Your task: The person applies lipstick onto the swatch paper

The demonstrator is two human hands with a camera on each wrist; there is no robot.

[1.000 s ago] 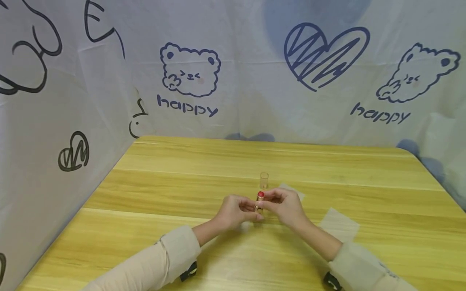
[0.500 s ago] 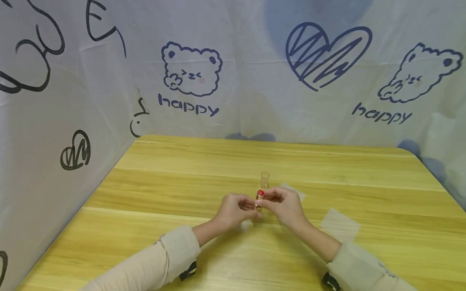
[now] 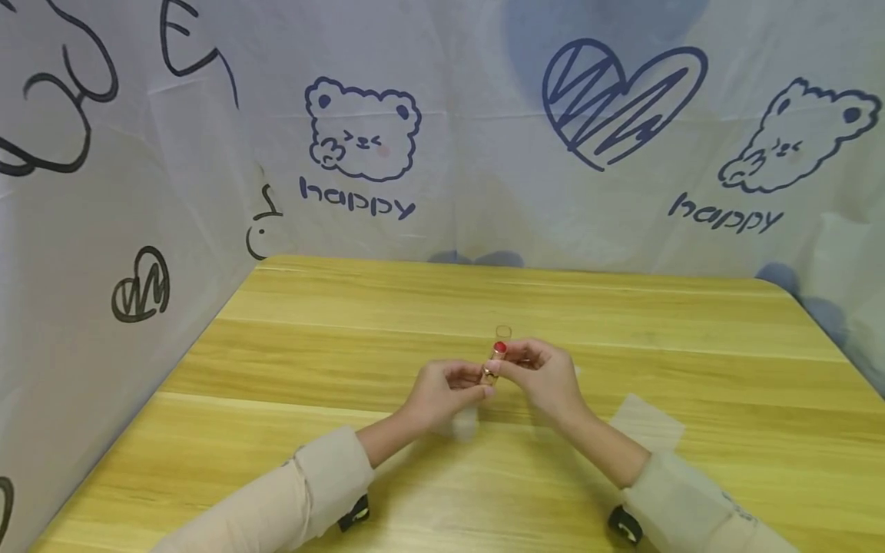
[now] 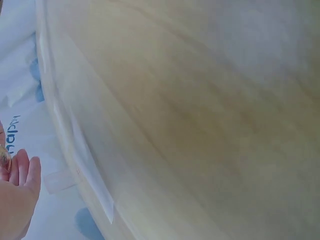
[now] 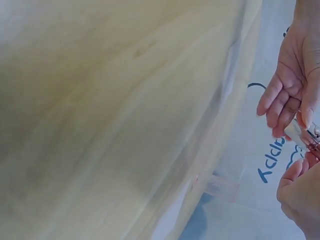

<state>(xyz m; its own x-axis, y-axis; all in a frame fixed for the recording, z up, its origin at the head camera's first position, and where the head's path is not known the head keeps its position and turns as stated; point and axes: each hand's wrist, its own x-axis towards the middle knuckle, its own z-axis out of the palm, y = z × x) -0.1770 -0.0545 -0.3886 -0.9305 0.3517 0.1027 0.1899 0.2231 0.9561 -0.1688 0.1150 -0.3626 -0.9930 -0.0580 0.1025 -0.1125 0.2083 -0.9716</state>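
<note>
A lipstick (image 3: 497, 355) with a gold tube and a red tip is held tilted above the table, tip up. My left hand (image 3: 442, 395) pinches its lower end between thumb and fingers. From the other side, my right hand (image 3: 546, 376) pinches the upper part of the tube, just below the red tip. Only part of the gold tube shows between the fingers. Just behind the hands stands a clear cap (image 3: 503, 332), its lower part covered by the lipstick and right hand. In the right wrist view the lipstick (image 5: 311, 139) sits partly hidden among the fingers.
A thin whitish square sheet (image 3: 648, 424) lies on the wooden table (image 3: 311, 338) beside my right forearm. Below my left hand is a small whitish thing (image 3: 465, 424), too blurred to name. A printed cloth (image 3: 477, 169) hangs behind the table.
Both hands have lifted slightly away from me with the lipstick, which leans more to the right. They cover more of the cap and of a sheet behind the right hand.
</note>
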